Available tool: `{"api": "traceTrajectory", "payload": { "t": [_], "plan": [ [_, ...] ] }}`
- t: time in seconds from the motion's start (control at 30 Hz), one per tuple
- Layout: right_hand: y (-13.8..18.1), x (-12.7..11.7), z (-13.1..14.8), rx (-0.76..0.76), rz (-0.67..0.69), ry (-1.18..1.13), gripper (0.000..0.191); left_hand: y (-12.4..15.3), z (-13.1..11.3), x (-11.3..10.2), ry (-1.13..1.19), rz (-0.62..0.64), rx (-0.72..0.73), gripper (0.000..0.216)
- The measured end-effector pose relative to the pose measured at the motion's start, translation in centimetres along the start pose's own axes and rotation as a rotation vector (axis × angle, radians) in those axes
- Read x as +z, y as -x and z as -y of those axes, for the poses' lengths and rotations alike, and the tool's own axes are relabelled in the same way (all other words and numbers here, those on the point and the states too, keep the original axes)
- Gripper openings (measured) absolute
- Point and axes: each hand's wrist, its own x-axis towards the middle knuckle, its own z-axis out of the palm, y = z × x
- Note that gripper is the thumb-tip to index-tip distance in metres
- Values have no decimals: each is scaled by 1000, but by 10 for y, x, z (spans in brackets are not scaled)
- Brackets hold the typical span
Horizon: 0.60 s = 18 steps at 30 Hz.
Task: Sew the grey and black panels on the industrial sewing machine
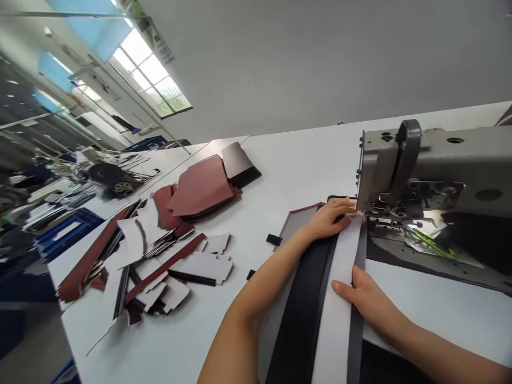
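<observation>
A long black-and-white strip piece (336,314), probably leather or fabric with a white backing, runs from the bottom of the view up to the needle area of a grey sewing machine (380,170). My left hand (332,218) lies on its far end beside the presser foot, fingers stretched forward and resting on the surface. Nearer to me, my right hand (366,296) pinches the right edge, thumb on top of the white face and the other fingers hidden beneath. Under my left arm lies a grey panel (294,221) with a dark red edge and small black tabs.
Stacked dark red panels (204,186) lie on the white table (280,176) to the left. Loose white and red cut pieces (172,272) spread before them. Bright green scissors-like tool (432,242) rests under the machine arm. A blue crate (68,232) stands beyond the table's left edge.
</observation>
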Motion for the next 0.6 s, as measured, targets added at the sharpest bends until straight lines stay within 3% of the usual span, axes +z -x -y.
{"api": "traceTrajectory", "payload": {
  "t": [0.13, 0.23, 0.27, 0.33, 0.43, 0.5, 0.6],
  "plan": [
    [7, 8, -8, -31, 32, 30, 40, 18, -1, 5, 81, -6, -7, 25],
    [21, 3, -14, -123, 116, 348, 20, 41, -8, -1, 121, 19, -17, 30],
    [23, -3, -15, -233, 111, 490, 20, 45, -11, -3, 128, 38, -10, 32],
    [22, -17, -15, -596, 8, 814, 24, 50, -14, -6, 120, 76, 12, 40],
    [9, -39, -13, -1093, -140, 1275, 41, 49, -14, -4, 61, 63, 31, 45],
    [1, -48, -12, -1219, -138, 1424, 40, 47, -13, -2, 17, 34, 33, 40],
    [-2, -52, -13, -1263, -136, 1405, 33, 47, -13, 0, -22, 37, 39, 37]
  ]
}}
